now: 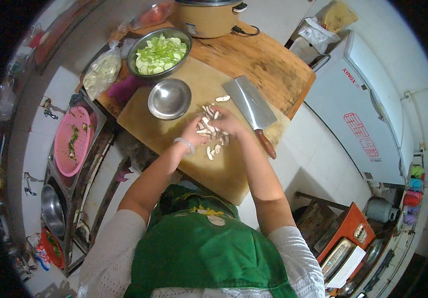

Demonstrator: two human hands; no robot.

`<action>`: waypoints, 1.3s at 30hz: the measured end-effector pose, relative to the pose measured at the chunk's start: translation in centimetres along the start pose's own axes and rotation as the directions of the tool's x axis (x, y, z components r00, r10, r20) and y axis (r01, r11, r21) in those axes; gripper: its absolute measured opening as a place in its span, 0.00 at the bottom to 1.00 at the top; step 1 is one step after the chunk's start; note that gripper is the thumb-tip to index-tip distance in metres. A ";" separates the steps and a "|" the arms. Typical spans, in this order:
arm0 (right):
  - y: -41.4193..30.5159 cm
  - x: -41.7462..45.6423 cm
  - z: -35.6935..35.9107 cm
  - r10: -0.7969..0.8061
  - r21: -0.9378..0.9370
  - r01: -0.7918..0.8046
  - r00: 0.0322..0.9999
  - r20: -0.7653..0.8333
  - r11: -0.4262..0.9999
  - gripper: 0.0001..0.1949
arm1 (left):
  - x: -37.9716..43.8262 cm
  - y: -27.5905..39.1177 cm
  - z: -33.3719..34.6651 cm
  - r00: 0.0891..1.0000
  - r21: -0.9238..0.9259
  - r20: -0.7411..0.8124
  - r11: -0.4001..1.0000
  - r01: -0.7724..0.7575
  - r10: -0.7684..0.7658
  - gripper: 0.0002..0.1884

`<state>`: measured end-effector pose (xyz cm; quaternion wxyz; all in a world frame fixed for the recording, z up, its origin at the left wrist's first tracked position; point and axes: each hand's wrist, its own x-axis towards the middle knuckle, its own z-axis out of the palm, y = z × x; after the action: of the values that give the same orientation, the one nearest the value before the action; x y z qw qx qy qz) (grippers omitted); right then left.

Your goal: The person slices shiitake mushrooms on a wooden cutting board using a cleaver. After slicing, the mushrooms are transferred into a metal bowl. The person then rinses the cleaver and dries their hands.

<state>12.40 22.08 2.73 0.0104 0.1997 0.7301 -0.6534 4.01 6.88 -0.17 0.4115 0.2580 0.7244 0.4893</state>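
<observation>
My left hand (194, 135), with a pale bangle at the wrist, cups a heap of sliced mushrooms (209, 128) from the left. From the right, my right hand (228, 121) closes in on the same heap, its fingers among the slices. A few loose slices lie below the hands on the wooden cutting board (214, 178), and one lies above them. A small stainless steel bowl (169, 99) stands just up and left of my hands. Right of my right hand rests a cleaver (251, 104), its wooden handle (265, 144) pointing towards me.
A metal basin (134, 56) of sliced green vegetable stands behind the small bowl. Beside it lies a clear plastic bag (104, 70). An electric cooker (208, 20) sits at the back. Left is a sink with a pink basket (73, 141); right, a white chest freezer (359, 111).
</observation>
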 end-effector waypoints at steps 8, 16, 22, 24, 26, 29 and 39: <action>-7.1 -2.7 0.8 0.000 0.127 0.014 0.994 -0.108 0.992 0.31 | -2.4 5.4 -2.7 0.957 0.418 -0.091 0.883 -0.214 0.276 0.43; -10.7 7.1 6.7 0.046 0.047 -0.043 0.998 -0.049 0.998 0.31 | 0.4 6.0 -14.4 0.985 0.188 -0.059 0.971 -0.146 0.159 0.39; -6.0 12.6 9.0 0.041 -0.316 -0.072 0.994 -0.105 0.946 0.29 | 2.9 3.1 -13.6 0.922 0.670 -0.189 0.731 -0.131 0.338 0.41; -4.6 12.8 8.8 -0.019 -0.365 -0.035 0.990 -0.143 0.930 0.28 | 2.5 3.5 -12.7 0.961 0.745 -0.103 0.660 -0.095 0.255 0.46; -4.6 12.0 8.7 -0.058 -0.367 -0.009 0.984 -0.171 0.930 0.27 | 2.2 3.6 -13.0 0.946 0.753 -0.026 0.629 -0.194 0.323 0.47; -6.4 9.7 8.0 -0.167 -0.500 0.029 0.958 -0.234 0.865 0.26 | 1.1 6.2 -14.4 0.974 0.644 0.122 0.732 -0.225 0.191 0.54; -6.9 7.7 9.8 -0.249 -0.695 -0.022 0.925 -0.287 0.719 0.24 | 2.1 4.5 -15.6 0.949 0.707 0.181 0.637 -0.307 0.257 0.42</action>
<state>0.81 14.34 5.78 -0.0915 0.2521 0.9193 -0.2880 -10.53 2.51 6.07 0.2162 0.5248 0.7957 0.2114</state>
